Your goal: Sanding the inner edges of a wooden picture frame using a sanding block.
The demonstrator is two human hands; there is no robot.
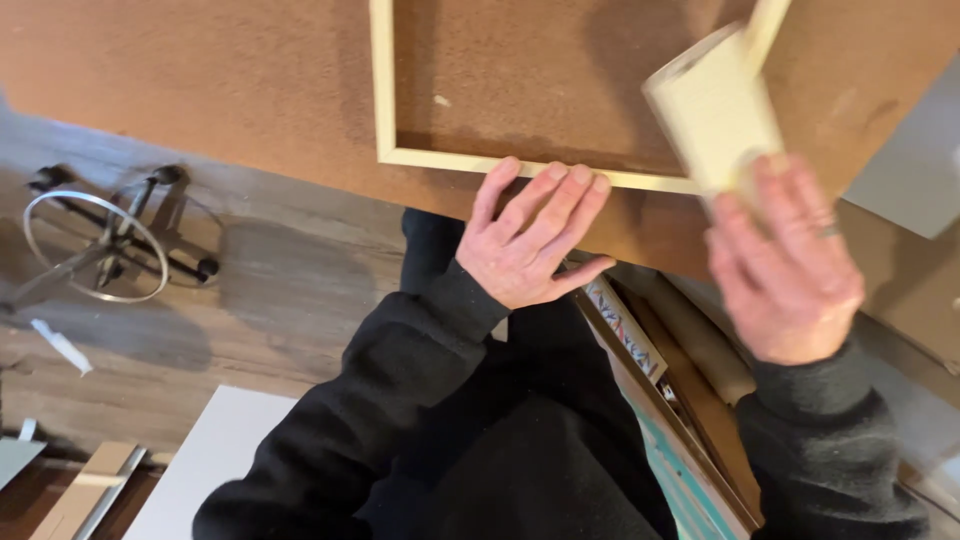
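Observation:
A pale wooden frame point(383, 90) lies flat on a brown fibreboard table point(200, 70). My left hand point(530, 235) rests palm-down at the table's near edge, its fingertips touching the frame's bottom rail, fingers spread and holding nothing. My right hand point(785, 265) is blurred and grips a pale yellow cylindrical bottle point(715, 105), which tilts over the frame's lower right part. Black sleeves cover both arms.
A stool's chrome ring and black base point(100, 245) stand on the grey wood floor at left. A white board point(215, 460) lies lower left. Framed pictures and boards point(650, 380) lean under the table at right. A grey sheet point(915, 165) sits at the table's right edge.

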